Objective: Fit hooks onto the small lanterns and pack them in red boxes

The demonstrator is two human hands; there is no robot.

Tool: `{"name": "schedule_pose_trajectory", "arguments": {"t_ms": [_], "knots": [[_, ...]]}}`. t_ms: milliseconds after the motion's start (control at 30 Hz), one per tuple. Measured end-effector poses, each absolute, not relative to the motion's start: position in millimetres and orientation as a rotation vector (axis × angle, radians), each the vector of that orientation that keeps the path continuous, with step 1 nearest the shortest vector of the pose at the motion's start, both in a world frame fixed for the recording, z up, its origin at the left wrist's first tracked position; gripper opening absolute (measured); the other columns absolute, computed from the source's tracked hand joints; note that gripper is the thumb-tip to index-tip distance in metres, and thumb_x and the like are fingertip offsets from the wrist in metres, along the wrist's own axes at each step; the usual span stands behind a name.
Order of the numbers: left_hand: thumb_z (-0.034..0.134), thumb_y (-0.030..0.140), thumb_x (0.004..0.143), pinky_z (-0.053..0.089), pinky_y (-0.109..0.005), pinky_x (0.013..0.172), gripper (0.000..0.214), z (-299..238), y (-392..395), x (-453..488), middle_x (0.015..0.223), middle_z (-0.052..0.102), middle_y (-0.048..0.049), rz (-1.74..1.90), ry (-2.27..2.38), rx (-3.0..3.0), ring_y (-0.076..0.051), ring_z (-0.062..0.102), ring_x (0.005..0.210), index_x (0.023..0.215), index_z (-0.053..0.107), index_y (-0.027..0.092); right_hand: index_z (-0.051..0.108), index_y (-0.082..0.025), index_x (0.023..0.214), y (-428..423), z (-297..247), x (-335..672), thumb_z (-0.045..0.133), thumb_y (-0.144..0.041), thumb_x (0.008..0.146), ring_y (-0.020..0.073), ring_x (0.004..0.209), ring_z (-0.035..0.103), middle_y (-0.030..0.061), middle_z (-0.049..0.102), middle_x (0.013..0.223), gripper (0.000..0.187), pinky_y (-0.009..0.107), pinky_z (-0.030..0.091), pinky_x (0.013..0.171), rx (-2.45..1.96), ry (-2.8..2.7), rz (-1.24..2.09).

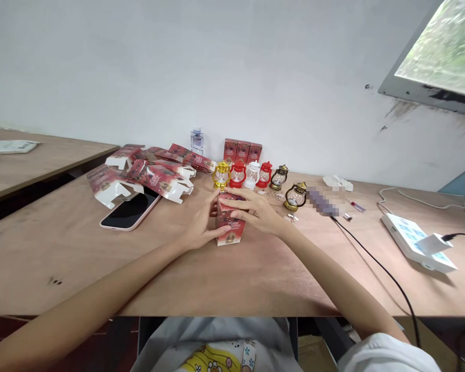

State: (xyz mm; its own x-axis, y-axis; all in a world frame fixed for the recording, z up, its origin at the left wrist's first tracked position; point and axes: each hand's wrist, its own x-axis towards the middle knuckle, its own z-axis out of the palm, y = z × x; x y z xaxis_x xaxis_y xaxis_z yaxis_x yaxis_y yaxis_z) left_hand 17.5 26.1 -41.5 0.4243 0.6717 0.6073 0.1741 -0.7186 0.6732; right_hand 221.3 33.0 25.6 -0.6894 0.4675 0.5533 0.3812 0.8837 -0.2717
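A red printed gift box [232,233] stands upright on the table in front of me. My left hand [203,225] grips its left side, thumb across the front. My right hand [258,211] lies over its top and right side, fingers on the upper part. Just behind the box is a row of small lanterns: a gold lantern [221,175], a red lantern [237,175], a white lantern [251,175], another red lantern [264,175] and a bronze lantern [279,178]. A second bronze lantern [294,197] stands closer, right of my right hand.
Unfolded red cartons [160,181] lie piled at the left, partly over a phone [129,212]. Closed red boxes [243,151] and a clear bottle [197,140] stand by the wall. Rightward are a blurred-out object [323,201] with a black cable, crumpled tissue [338,182] and a power strip [414,243].
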Motion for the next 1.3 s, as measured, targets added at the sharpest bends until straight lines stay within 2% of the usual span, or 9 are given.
{"name": "schedule_pose_trajectory", "arguments": {"t_ms": [133, 200, 267, 367, 567, 733, 867, 1067, 1300], "knots": [[0.044, 0.058, 0.087, 0.035, -0.052, 0.107, 0.079, -20.9, 40.3, -11.4, 0.144, 0.037, -0.0154, 1.248, 0.83, 2.415, -0.031, 0.042, 0.128, 0.148, 0.013, 0.018, 0.043, -0.033, 0.137, 27.0, 9.9, 226.2, 0.061, -0.045, 0.084, 0.0251, 0.135, 0.038, 0.0078, 0.036, 0.148, 0.056, 0.047, 0.037, 0.109, -0.629, -2.372, 0.205], [0.035, 0.051, 0.092, 0.031, -0.051, 0.108, 0.064, -3.0, 48.0, -36.7, 0.137, 0.043, -0.0168, 1.301, 1.361, 2.424, -0.03, 0.042, 0.126, 0.141, 0.028, 0.01, 0.042, -0.032, 0.136, 24.8, 0.9, 224.7, 0.063, -0.042, 0.083, 0.0256, 0.135, 0.038, 0.0098, 0.035, 0.146, 0.057, 0.048, 0.037, 0.109, -0.612, -2.283, 0.181], [0.041, 0.048, 0.09, 0.028, -0.055, 0.107, 0.061, 14.0, 53.6, -66.2, 0.134, 0.043, -0.0195, 1.208, 1.957, 2.321, -0.034, 0.037, 0.126, 0.132, 0.039, 0.004, 0.04, -0.033, 0.135, 23.6, -8.9, 221.4, 0.064, -0.04, 0.082, 0.0257, 0.136, 0.037, 0.0103, 0.036, 0.144, 0.059, 0.049, 0.035, 0.111, -0.584, -2.177, 0.159], [0.052, 0.056, 0.082, 0.023, -0.068, 0.099, 0.079, 29.0, 57.0, -109.3, 0.14, 0.033, -0.0257, 0.83, 2.439, 2.11, -0.046, 0.027, 0.13, 0.137, 0.033, 0.003, 0.031, -0.032, 0.139, 22.9, -24.8, 216.2, 0.066, -0.043, 0.08, 0.0269, 0.138, 0.033, 0.0115, 0.036, 0.144, 0.07, 0.051, 0.032, 0.112, -0.603, -2.042, 0.202], [0.07, 0.054, 0.067, 0.018, -0.076, 0.092, 0.102, 28.0, 52.6, -149.6, 0.15, 0.012, -0.0316, 0.399, 2.565, 1.956, -0.052, 0.005, 0.137, 0.144, 0.021, 0.01, 0.009, -0.027, 0.148, 19.7, -47.5, 211.6, 0.067, -0.058, 0.073, 0.0283, 0.128, 0.046, 0.0149, 0.039, 0.142, 0.1, 0.049, 0.04, 0.107, -0.782, -1.88, 0.643], [0.073, 0.053, 0.065, 0.012, -0.075, 0.096, 0.106, 26.2, 50.5, -151.2, 0.151, 0.013, -0.0284, 0.438, 2.601, 1.957, -0.05, 0.008, 0.138, 0.146, 0.018, 0.014, -0.005, -0.027, 0.149, 14.4, -43.3, 209.1, 0.069, -0.064, 0.066, 0.0276, 0.129, 0.045, 0.0136, 0.047, 0.136, 0.116, 0.048, 0.035, 0.111, -0.788, -1.777, 0.902], [0.076, 0.051, 0.062, 0.009, -0.076, 0.097, 0.109, 25.0, 51.6, -153.0, 0.153, 0.01, -0.0266, 0.418, 2.585, 1.978, -0.05, 0.006, 0.138, 0.147, 0.017, 0.016, -0.005, -0.029, 0.148, 13.7, -42.2, 209.5, 0.071, -0.06, 0.067, 0.0267, 0.13, 0.044, 0.0116, 0.047, 0.138, 0.115, 0.048, 0.032, 0.113, -0.775, -1.742, 1.021], [0.059, 0.056, 0.077, 0.02, -0.07, 0.098, 0.087, 37.6, 52.8, -140.1, 0.143, 0.028, -0.0291, 1.097, 2.696, 1.819, -0.049, 0.023, 0.132, 0.14, 0.029, 0.005, 0.003, -0.031, 0.147, 17.9, -48.4, 214.2, 0.072, -0.052, 0.071, 0.0249, 0.138, 0.034, 0.0101, 0.04, 0.144, 0.105, 0.048, 0.031, 0.113, -0.72, -1.736, 1.211], [0.048, 0.047, 0.088, 0.024, -0.058, 0.105, 0.055, 57.3, 39.4, -134.5, 0.139, 0.039, -0.0138, 1.605, 2.559, 1.627, -0.035, 0.031, 0.131, 0.128, 0.043, 0.009, -0.001, -0.032, 0.147, 15.8, -46.5, 214.3, 0.069, -0.059, 0.07, 0.0258, 0.137, 0.036, 0.0106, 0.037, 0.146, 0.107, 0.048, 0.036, 0.11, -0.666, -1.816, 1.087]]}}
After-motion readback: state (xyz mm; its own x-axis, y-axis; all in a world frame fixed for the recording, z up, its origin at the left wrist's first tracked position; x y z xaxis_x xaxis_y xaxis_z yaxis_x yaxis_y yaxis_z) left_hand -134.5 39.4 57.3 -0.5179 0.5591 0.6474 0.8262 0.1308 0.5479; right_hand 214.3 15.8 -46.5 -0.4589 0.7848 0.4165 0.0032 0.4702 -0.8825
